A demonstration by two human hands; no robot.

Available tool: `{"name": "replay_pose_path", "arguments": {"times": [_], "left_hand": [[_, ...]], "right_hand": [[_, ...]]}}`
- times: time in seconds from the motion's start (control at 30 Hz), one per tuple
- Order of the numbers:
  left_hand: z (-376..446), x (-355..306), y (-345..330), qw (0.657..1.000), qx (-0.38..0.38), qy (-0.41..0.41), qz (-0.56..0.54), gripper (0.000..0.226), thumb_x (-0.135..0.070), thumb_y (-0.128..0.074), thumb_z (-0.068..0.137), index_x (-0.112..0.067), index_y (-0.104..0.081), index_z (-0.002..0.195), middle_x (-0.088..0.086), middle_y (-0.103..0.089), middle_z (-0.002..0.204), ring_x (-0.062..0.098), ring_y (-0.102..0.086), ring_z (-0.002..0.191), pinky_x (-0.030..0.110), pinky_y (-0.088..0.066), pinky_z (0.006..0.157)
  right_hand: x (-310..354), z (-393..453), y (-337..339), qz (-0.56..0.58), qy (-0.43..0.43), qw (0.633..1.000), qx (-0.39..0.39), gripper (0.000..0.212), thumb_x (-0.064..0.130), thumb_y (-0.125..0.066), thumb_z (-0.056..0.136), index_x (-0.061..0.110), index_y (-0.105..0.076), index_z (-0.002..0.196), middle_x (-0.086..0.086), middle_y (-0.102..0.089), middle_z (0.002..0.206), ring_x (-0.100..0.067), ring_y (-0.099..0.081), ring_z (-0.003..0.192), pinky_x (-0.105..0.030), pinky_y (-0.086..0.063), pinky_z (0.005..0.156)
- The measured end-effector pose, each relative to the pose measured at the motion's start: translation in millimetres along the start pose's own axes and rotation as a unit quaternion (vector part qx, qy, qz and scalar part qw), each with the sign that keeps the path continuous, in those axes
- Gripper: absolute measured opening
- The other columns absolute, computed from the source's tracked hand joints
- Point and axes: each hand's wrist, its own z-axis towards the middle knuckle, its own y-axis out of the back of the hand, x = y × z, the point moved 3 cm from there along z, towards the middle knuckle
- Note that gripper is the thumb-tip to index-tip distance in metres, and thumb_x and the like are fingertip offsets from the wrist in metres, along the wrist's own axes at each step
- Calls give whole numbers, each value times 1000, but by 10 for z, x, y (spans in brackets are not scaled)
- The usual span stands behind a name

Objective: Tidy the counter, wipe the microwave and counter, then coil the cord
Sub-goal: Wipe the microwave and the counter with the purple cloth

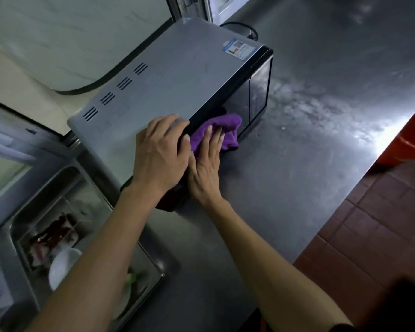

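**Microwave front under wipe, both hands engaged**

We find the microwave (177,75) standing on the steel counter (321,144), its back close to the wall. Its long axis runs diagonally in the view, from lower left to upper right, and its dark glass front faces the lower right, toward the open counter. A blue label (236,49) sits on the top panel near the far right corner; vent slots (116,91) line the rear edge of the top.

We note the left hand (162,154) resting on the near front corner of the top panel, fingers slightly bent and lying over the front edge, holding no object. The right hand (205,168) presses a purple cloth (217,131) flat against the front face, fingers straight and close together on the fabric. The cloth is bunched, lying against the lower part of the front.

The black cord (98,80) runs along the wall behind the microwave, and a further loop shows behind its far end.

A sink (17,226) lies at the left, just beside the microwave, holding a white dish (62,267) and blurred items we cannot identify. Red-brown floor tiles (381,226) show at the right.
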Motion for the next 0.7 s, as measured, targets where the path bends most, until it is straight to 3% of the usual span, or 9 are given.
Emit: {"name": "replay_pose_path", "arguments": {"times": [0.2, 0.37, 0.5, 0.6, 0.7], "left_hand": [[430, -287, -115, 1000, 13, -16, 9, 43, -34, -37, 101, -16, -56, 136, 6, -55, 141, 23, -47, 131, 45, -43, 102], [770, -572, -189, 999, 21, -18, 18, 48, -40, -34, 101, -15, -56, 136, 7, -56, 139, 24, -49, 128, 46, -44, 100], [950, -707, -210, 1000, 15, 6, 1, 50, -42, -32, 103, -11, -55, 135, 10, -58, 137, 26, -50, 126, 45, -43, 100], [1013, -731, -227, 1000, -5, 5, -8, 45, -38, -35, 103, -10, -62, 125, 10, -61, 130, 28, -54, 119, 47, -45, 95], [1036, -707, -243, 1000, -10, 7, -19, 43, -33, -38, 101, -9, -64, 124, 9, -62, 129, 29, -55, 118, 50, -48, 95]], "right_hand": [[-121, 486, 334, 32, -18, 999, -33, 69, 49, -24, 102, 22, 10, 155, -10, 15, 166, -25, 21, 152, -48, 4, 125], [-98, 953, 659, 84, -43, 994, -58, 70, 55, -27, 98, 33, 6, 156, -5, 13, 167, -21, 22, 151, -30, 9, 117], [-126, 1253, 857, 96, -63, 991, -72, 74, 59, -26, 95, 33, 3, 158, -1, 14, 167, -14, 24, 148, -38, 4, 118], [-186, 1483, 1014, 93, -76, 988, -97, 76, 58, -26, 94, 30, -1, 159, -1, 12, 167, -18, 19, 151, -54, -3, 121], [-213, 1641, 1104, 94, -81, 984, -125, 75, 58, -28, 93, 29, -5, 159, 0, 10, 167, -20, 16, 153, -59, -6, 120]]}}
